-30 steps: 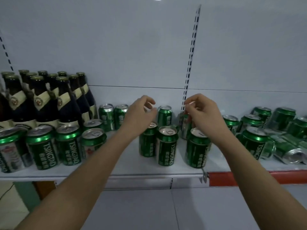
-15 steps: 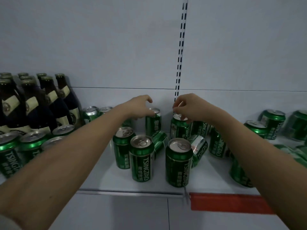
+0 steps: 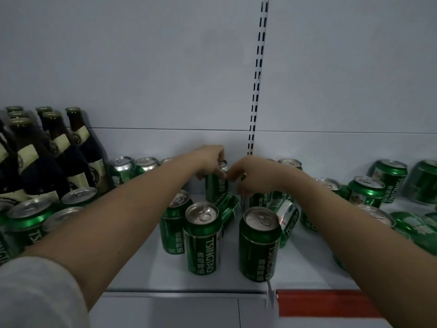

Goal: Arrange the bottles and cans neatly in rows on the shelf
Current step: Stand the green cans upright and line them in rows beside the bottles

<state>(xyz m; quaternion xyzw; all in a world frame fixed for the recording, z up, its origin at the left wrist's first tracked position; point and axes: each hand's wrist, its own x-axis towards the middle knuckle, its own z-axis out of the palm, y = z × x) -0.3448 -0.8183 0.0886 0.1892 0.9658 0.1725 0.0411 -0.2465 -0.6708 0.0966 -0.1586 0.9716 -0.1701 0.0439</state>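
Green Tsingtao cans stand and lie scattered on the white shelf point(image 3: 151, 268). My left hand point(image 3: 210, 159) reaches to the back and grips the top of an upright green can point(image 3: 216, 188). Beside it my right hand point(image 3: 253, 176) curls down over the top of another upright can point(image 3: 257, 201). Two cans lie on their sides just in front, one point(image 3: 228, 209) under the left-hand can and one point(image 3: 286, 216) to the right. Three upright cans point(image 3: 203, 237), point(image 3: 259, 245), point(image 3: 173, 223) stand near the front edge between my forearms.
Dark bottles point(image 3: 71, 162) with cream labels stand in rows at the far left, with upright cans point(image 3: 26, 221) in front of them. On the right, cans stand and lie in disorder point(image 3: 366, 190), point(image 3: 425, 181). A slotted upright point(image 3: 257, 91) splits the back wall. A red strip point(image 3: 319, 301) edges the right shelf.
Both hands have reached deeper and lower toward the back wall. The left hand has closed on a rear can, the right hand has settled over its can, and the view has moved closer.
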